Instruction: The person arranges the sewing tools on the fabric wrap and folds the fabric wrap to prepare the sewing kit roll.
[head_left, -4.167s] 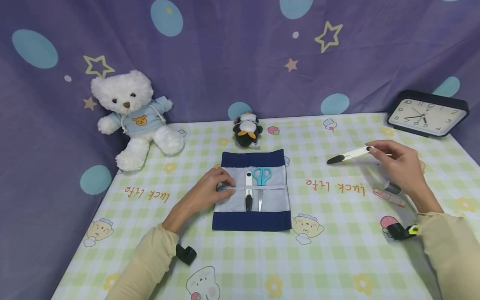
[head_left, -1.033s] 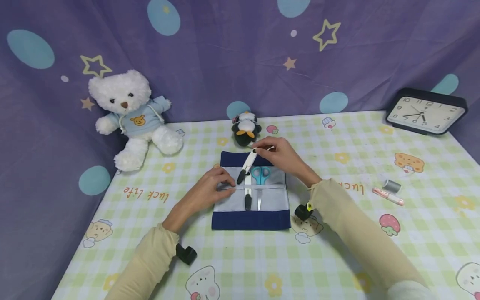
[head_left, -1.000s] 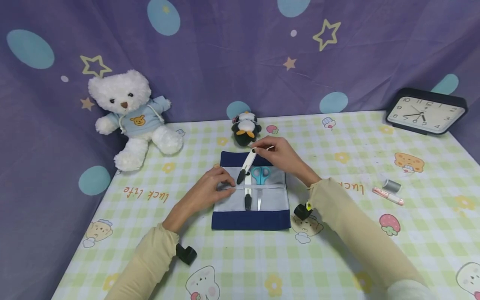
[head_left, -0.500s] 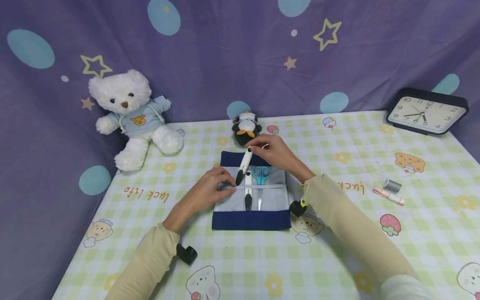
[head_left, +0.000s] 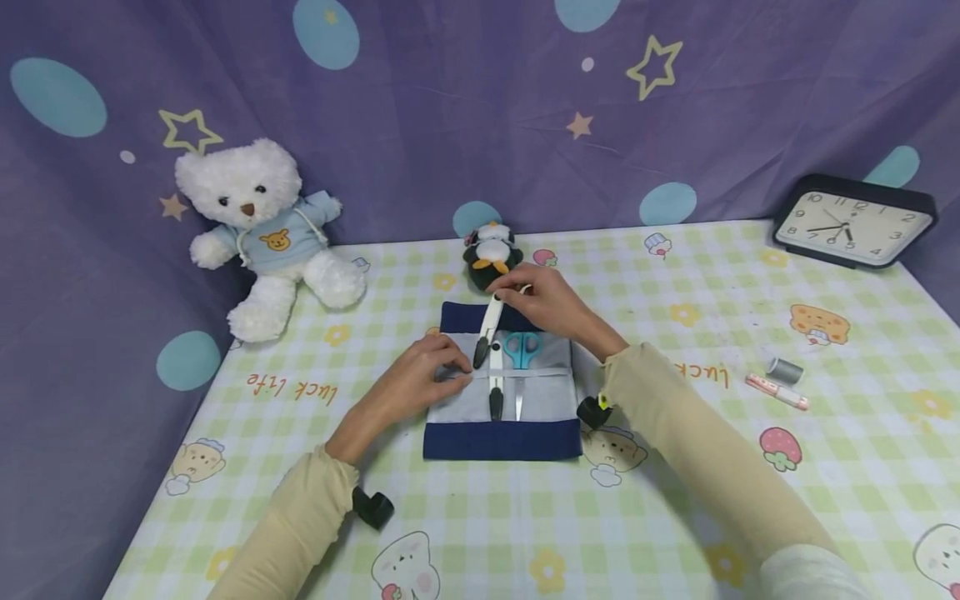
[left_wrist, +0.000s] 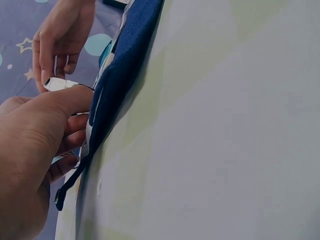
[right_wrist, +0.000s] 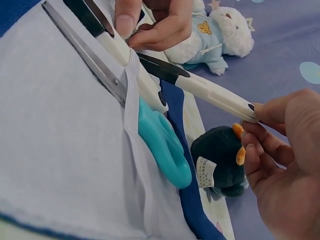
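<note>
In the head view an unrolled navy-and-grey tool pouch (head_left: 502,442) lies on the table. Its elastic band (head_left: 547,373) crosses a white tool with a black tip (head_left: 496,379) and turquoise-handled scissors (head_left: 521,348). My right hand (head_left: 547,300) pinches a second white, black-tipped tool (head_left: 491,321) by its far end. This one slants over the pouch, its black tip beside the band, near my left fingertips. From the left side, my left hand (head_left: 420,375) pinches the band with thumb and fingers. In the right wrist view the held tool (right_wrist: 215,95) passes above the pouch's navy edge.
Behind the pouch sits a penguin plush (head_left: 492,254). A white teddy bear (head_left: 262,233) leans at the back left, and a black-framed clock (head_left: 855,223) stands at the back right. A grey thread spool (head_left: 785,372) and a pink-and-white stick (head_left: 777,392) lie to the right.
From the table's right side, my right hand has brought the white tool left and over the pouch. In the last second it shifted slightly further left. My left hand stays in place.
</note>
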